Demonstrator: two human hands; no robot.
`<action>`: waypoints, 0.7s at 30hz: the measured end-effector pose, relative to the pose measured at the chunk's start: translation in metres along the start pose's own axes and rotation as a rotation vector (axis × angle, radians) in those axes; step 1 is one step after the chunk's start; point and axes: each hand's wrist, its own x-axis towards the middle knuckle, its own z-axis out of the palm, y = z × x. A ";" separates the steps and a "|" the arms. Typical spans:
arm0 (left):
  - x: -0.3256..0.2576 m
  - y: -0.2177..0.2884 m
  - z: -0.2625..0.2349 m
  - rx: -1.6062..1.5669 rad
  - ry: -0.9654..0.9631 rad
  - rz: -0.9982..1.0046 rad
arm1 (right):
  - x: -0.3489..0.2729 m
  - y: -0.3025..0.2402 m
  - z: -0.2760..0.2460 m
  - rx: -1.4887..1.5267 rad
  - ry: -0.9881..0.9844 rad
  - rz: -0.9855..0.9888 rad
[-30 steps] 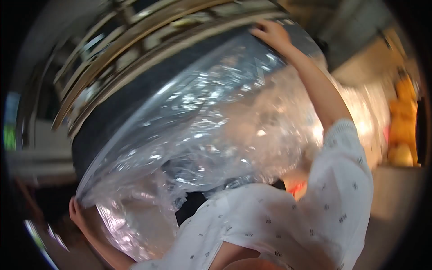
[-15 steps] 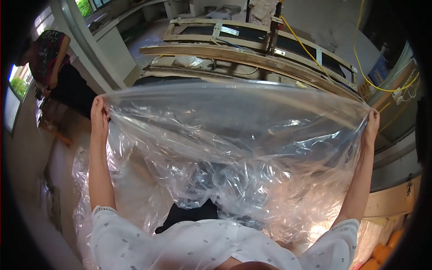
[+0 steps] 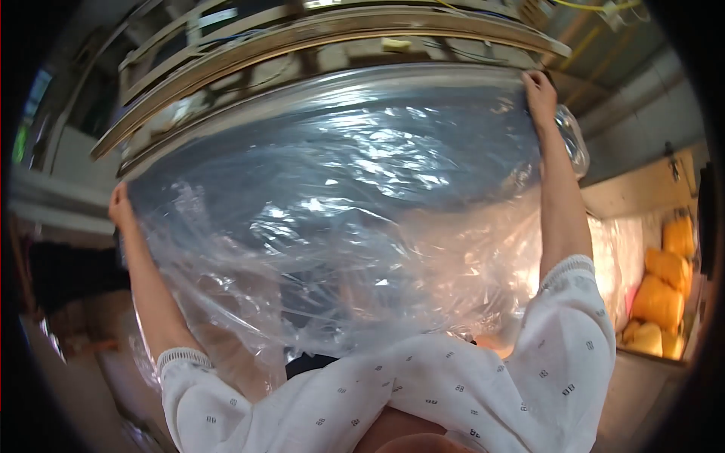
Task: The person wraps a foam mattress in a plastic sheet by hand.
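Both hands (image 3: 120,208) (image 3: 541,100) grip clear plastic film (image 3: 355,196) — spread between them.

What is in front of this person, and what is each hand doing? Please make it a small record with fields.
Main thing: clear plastic sheet, spread wide, shiny and wrinkled
Left fingers: closed on its left edge
Right fingers: closed on its far right corner area
Beyond: long wooden beam
Far right: orange-yellow items, piled
Clothing: white patterned top
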 end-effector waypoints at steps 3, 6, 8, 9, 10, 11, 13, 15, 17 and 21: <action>0.026 0.002 0.031 -0.112 -0.047 0.011 | 0.007 0.007 0.004 -0.077 -0.013 0.025; 0.028 -0.002 0.045 -0.159 -0.119 -0.032 | -0.006 0.010 -0.012 -0.034 -0.003 0.090; 0.028 0.005 0.051 -0.190 -0.139 -0.064 | -0.009 0.005 -0.016 -0.055 0.012 0.097; 0.030 0.005 0.048 -0.188 -0.136 -0.063 | -0.008 0.002 -0.014 -0.055 0.025 0.095; 0.035 0.006 0.044 -0.170 -0.130 -0.047 | -0.005 0.002 -0.013 -0.051 0.025 0.093; 0.035 0.009 0.047 -0.156 -0.134 -0.034 | -0.004 0.005 -0.014 -0.061 0.020 0.103; 0.033 0.014 0.054 -0.035 -0.089 -0.036 | 0.000 0.010 -0.015 -0.076 0.018 0.114; 0.033 0.014 0.059 0.088 -0.042 -0.031 | 0.003 0.015 -0.014 -0.300 0.147 0.051; 0.033 0.013 0.062 0.288 0.041 -0.030 | 0.005 0.019 -0.014 -0.321 0.159 0.097; 0.056 -0.016 0.048 0.301 0.051 -0.072 | 0.017 0.043 -0.010 -0.245 0.164 0.219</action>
